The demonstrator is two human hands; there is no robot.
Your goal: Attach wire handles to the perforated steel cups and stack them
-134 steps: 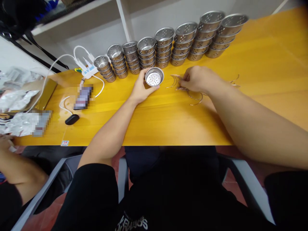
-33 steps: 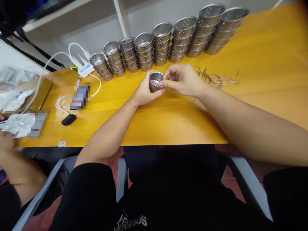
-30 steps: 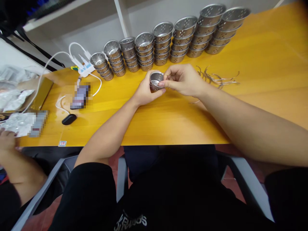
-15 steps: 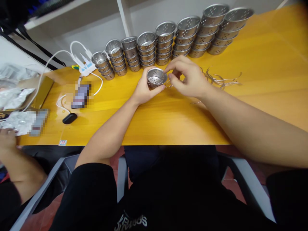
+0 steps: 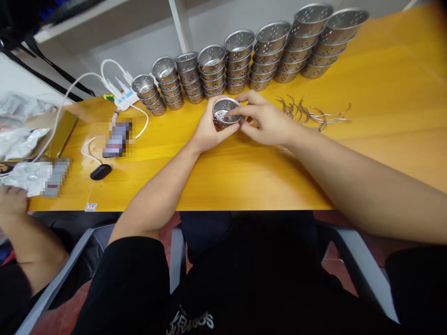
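Observation:
A small perforated steel basket [image 5: 223, 110] stands on the yellow table [image 5: 244, 172], and my left hand [image 5: 206, 129] is wrapped round its near side. My right hand [image 5: 266, 120] reaches across from the right, with its fingers pinched at the basket's right rim. A thin wire handle seems to lie under those fingers, mostly hidden. A loose pile of curved wire handles [image 5: 310, 112] lies just right of my right hand.
Several stacks of the same steel baskets [image 5: 251, 60] line the table's far edge. A phone [image 5: 117, 138], white cables with a power strip [image 5: 122, 95] and a black case [image 5: 100, 172] lie at the left. Another person's hand [image 5: 12, 200] rests by foil packets [image 5: 28, 177] at far left.
My right hand took a wire from the pile and came to the basket. The basket, tilted a second ago, now stands upright, and my right fingers have shifted onto its right rim.

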